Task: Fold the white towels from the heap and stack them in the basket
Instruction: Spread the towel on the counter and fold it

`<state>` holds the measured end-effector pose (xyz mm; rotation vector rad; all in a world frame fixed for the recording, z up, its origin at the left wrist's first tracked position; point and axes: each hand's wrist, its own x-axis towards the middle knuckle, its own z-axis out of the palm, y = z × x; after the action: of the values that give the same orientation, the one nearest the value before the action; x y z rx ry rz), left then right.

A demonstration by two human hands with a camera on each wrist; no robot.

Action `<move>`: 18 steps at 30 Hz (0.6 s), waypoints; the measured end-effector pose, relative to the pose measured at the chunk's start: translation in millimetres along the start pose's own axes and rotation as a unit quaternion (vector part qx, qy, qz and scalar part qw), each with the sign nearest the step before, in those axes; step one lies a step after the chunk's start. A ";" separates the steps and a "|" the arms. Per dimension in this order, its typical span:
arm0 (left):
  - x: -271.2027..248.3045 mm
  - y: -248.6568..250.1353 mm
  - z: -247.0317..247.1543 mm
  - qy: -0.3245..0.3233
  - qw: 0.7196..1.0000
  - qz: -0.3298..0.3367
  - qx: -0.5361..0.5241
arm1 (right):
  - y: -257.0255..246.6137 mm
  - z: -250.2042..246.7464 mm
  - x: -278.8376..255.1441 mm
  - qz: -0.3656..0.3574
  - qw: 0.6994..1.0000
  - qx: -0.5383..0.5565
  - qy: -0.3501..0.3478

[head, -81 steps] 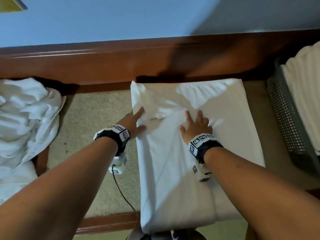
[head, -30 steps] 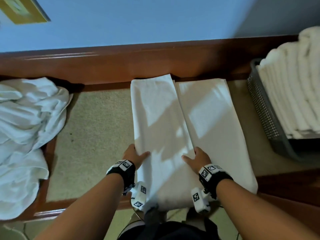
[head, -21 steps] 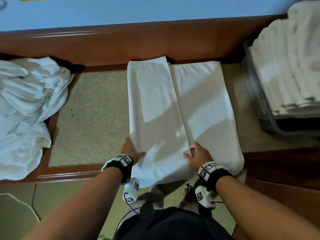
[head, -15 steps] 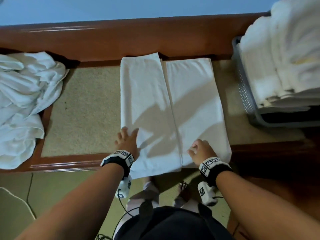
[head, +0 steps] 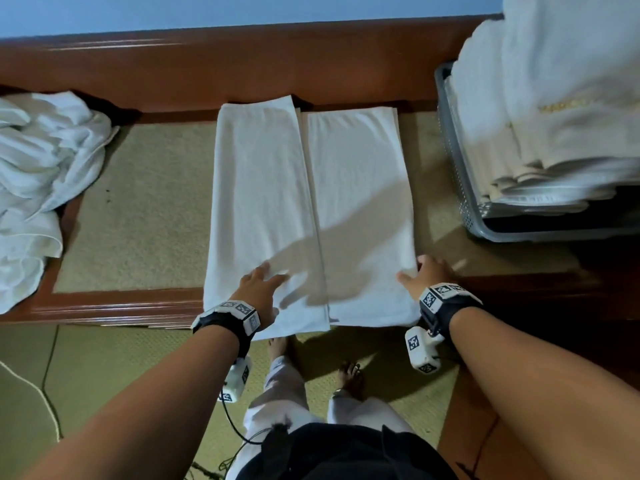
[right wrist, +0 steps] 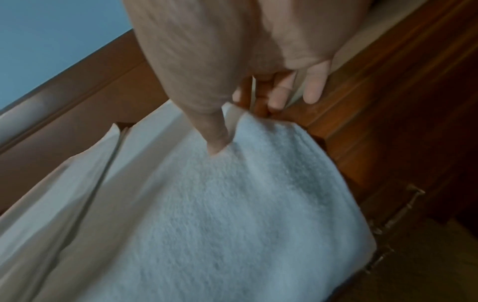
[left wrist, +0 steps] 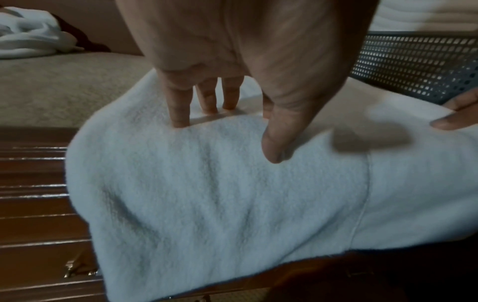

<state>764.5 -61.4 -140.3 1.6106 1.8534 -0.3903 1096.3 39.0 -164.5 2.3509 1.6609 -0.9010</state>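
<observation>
While a white towel lies folded lengthwise into two side-by-side panels on the beige top of a wooden table, a person bends over its near end, which overhangs the table's front edge. The left hand rests flat on the left panel near that end, fingers straight and spread, fingertips and thumb pressing into the terry cloth in the left wrist view; it holds nothing. The right hand sits at the towel's right edge near the front corner, the thumb on top of the cloth and the fingers reaching past the edge beside it. Whether those fingers are tucked under the fold and gripping it cannot be told from the blurred right wrist view. The far end of the towel reaches the raised wooden back rail. Well to the left, a crumpled heap of white towels spills over the table's left end. At the right, apart from the towel, a grey perforated basket holds a tall stack of folded towels.
</observation>
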 end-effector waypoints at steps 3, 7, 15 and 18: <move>-0.1 4.2 -0.1 0.004 1.000 -0.010 -0.014 | -5.9 -5.0 4.6 0.003 0.998 0.040 -0.037; 1.3 5.7 1.7 0.009 0.999 -0.020 -0.022 | -4.9 -1.0 -3.1 -0.017 0.968 0.248 0.009; 4.0 1.0 0.9 0.010 1.000 -0.015 -0.011 | 52.3 33.0 -43.7 -0.021 0.979 0.183 -0.085; 4.5 -0.3 -1.1 -0.001 1.000 -0.004 0.000 | 60.3 41.2 -48.9 0.014 0.981 0.187 -0.046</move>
<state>763.7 -57.3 -142.4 1.6027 1.8600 -0.3948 1123.2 -41.9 -185.9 2.5018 1.5299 -1.4012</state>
